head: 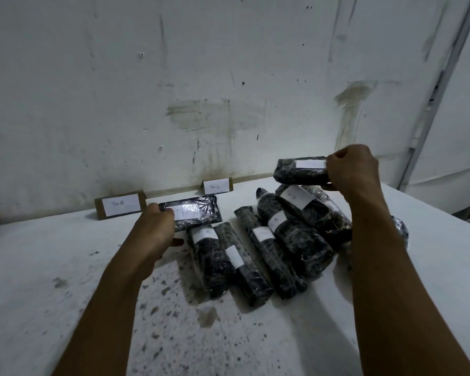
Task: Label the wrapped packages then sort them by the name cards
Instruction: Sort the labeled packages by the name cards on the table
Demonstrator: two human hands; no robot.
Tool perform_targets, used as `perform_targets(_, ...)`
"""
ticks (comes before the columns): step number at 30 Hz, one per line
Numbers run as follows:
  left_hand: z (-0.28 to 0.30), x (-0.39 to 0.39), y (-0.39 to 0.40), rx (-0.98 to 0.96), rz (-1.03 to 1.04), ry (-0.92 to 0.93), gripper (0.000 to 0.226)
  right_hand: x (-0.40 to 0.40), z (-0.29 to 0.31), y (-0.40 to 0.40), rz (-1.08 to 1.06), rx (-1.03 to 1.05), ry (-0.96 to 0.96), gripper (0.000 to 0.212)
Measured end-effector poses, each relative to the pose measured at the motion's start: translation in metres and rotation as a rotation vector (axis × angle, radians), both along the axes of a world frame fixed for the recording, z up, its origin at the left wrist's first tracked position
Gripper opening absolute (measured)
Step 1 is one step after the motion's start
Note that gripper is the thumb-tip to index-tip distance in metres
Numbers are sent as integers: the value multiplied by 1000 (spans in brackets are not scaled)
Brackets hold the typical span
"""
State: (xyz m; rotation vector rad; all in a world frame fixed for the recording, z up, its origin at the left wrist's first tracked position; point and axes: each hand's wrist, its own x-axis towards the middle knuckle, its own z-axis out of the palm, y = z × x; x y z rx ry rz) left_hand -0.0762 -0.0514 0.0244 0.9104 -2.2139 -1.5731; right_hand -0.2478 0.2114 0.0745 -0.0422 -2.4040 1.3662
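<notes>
Meanwhile the left hand (158,226) grips a labelled package (194,215) just left of the package pile (269,245), near the Tim B card (121,204), while the right hand (354,169) clasps another package (299,170) above that pile.

Black mottled packages (269,253) with white labels (311,164); brown name cards (121,204); white speckled table (65,267).

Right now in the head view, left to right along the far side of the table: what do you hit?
Team B name card → left hand gripping a labelled wrapped package → Team C name card → second labelled package held up in the right hand.
</notes>
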Motion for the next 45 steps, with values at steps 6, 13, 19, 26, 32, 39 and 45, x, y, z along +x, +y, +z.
perform_targets(6,4,-2,1,-62,14,36,21,-6,-13,14,8,44,-219,17)
perform_targets(13,8,-2,9,-93,16,95,16,2,-11,11,-15,250,-266,25)
perform_targets(19,10,-3,10,-101,16,110,18,-2,-8,7,-46,303,-274,37)
perform_targets(26,10,-4,11,-161,10,164,20,9,1,-16,-112,482,-119,38)
perform_targets(32,12,-1,14,-204,10,223,19,30,20,-46,130,424,138,26)
perform_targets(39,16,6,11,-206,-12,245,18,70,13,-89,544,575,-143,29)
perform_targets(45,18,8,1,-164,-13,261,17,68,-19,-107,604,849,-158,20)
